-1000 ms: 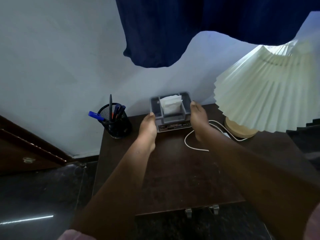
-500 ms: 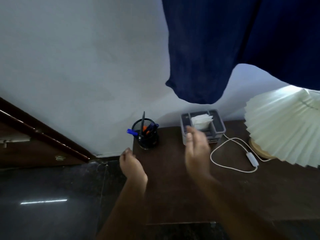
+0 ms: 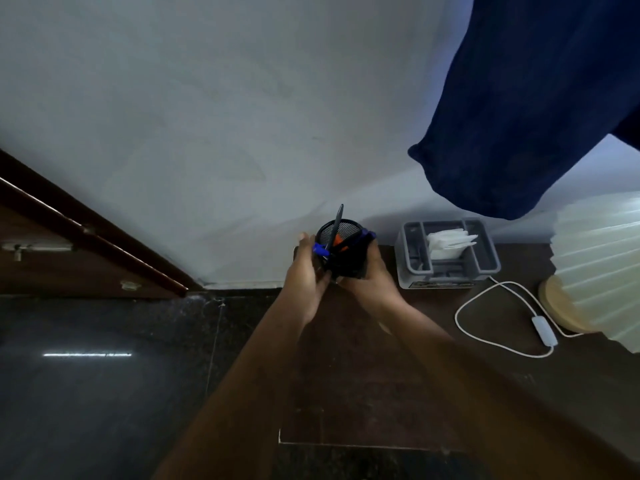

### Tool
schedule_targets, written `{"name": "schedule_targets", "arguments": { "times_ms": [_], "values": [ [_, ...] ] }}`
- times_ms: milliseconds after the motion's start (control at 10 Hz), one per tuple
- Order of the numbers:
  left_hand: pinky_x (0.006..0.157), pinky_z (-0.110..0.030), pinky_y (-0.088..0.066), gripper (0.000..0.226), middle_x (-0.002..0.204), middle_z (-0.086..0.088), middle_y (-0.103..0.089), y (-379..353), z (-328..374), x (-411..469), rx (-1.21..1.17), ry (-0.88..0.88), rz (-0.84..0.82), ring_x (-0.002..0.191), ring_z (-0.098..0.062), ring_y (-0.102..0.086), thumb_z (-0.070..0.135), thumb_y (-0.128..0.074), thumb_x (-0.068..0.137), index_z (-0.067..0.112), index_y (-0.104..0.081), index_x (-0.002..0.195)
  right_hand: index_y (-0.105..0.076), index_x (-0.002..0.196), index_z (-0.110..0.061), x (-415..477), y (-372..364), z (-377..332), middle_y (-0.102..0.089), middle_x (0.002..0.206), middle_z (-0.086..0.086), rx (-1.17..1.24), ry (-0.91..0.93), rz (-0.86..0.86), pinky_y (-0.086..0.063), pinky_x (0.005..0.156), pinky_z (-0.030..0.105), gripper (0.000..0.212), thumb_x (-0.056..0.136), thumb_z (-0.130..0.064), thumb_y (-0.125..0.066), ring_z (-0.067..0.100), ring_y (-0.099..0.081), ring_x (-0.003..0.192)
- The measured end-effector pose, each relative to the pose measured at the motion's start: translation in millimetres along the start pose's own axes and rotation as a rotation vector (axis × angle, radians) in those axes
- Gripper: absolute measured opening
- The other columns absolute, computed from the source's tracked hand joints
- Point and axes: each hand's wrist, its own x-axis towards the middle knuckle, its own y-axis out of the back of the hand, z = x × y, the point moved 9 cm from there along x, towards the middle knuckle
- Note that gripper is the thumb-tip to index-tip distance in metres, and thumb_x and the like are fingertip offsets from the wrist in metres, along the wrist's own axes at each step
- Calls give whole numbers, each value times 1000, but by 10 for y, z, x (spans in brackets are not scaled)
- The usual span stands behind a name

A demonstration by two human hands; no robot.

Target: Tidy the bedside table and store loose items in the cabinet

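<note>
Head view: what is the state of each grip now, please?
Left grip: holding the pen cup on its left side.
Right grip: holding the same cup on its right side.

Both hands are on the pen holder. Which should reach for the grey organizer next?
Probably the right hand: it holds the right side of the pen holder, nearest the grey organizer; the left hand is on the far side.

No words, numbers or brands can be read. The grey organizer (image 3: pixel 489 261) on the tabletop (image 3: pixel 346 393) carries a dark label strip (image 3: pixel 440 284) along its front, with pale marks too blurred to make out.
</note>
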Motion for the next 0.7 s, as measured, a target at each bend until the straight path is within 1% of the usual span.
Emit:
{"name": "schedule_targets", "arguments": {
  "times_ms": [100,200,300,400,500,600,700],
  "values": [
    [111,-37,-36,51,135,-11,-54,-86,-37,15,31,33,7,126,-23,-50,48,-34,97,11,-53,128,-20,146,-33,35,56,-51,-53,137,-2,-49,-3,-8,-40,106,38,86,78,-8,-66,15,-49,126],
    [112,-37,-35,56,136,-13,-54,-121,-35,33,54,42,22,125,-23,-51,49,-32,97,9,-50,132,-28,142,-32,56,76,-94,-56,131,-4,-100,14,-16,-41,100,32,79,77,-11,-67,14,-52,122],
    [102,-31,-41,56,135,-12,-53,-123,-38,19,92,47,46,119,-22,-53,49,-31,98,9,-49,133,-23,144,-29,60,101,-132,-56,126,-8,-124,-4,-43,-38,92,25,80,80,-14,-67,13,-52,120],
    [105,-34,-37,64,141,-13,-48,-74,-6,-10,218,30,134,124,-22,-49,54,-26,97,8,-44,137,0,150,-26,-15,148,-154,-51,135,-4,-147,-31,-77,-36,88,21,93,84,-19,-65,10,-49,120],
    [116,-41,-24,67,152,-12,-32,28,62,-181,301,3,307,138,-26,-33,56,-22,96,12,-30,147,13,149,-26,-196,279,-224,-39,143,-8,-189,-30,-102,-33,90,5,102,84,-17,-65,4,-40,122],
    [119,-36,-14,57,156,-9,-23,-87,221,-567,389,-80,368,144,-23,-23,41,-23,101,10,-23,149,10,150,-19,-511,541,-455,-18,156,-5,-373,8,-88,-19,108,12,103,82,-13,-67,11,-23,141],
    [118,-35,-14,52,155,-15,-24,-256,344,-1083,499,-145,430,143,-27,-22,29,-26,103,3,-24,147,1,151,-16,-928,802,-807,-7,160,4,-504,139,-81,-11,115,22,88,87,-8,-59,18,-11,147]
  ]
}}
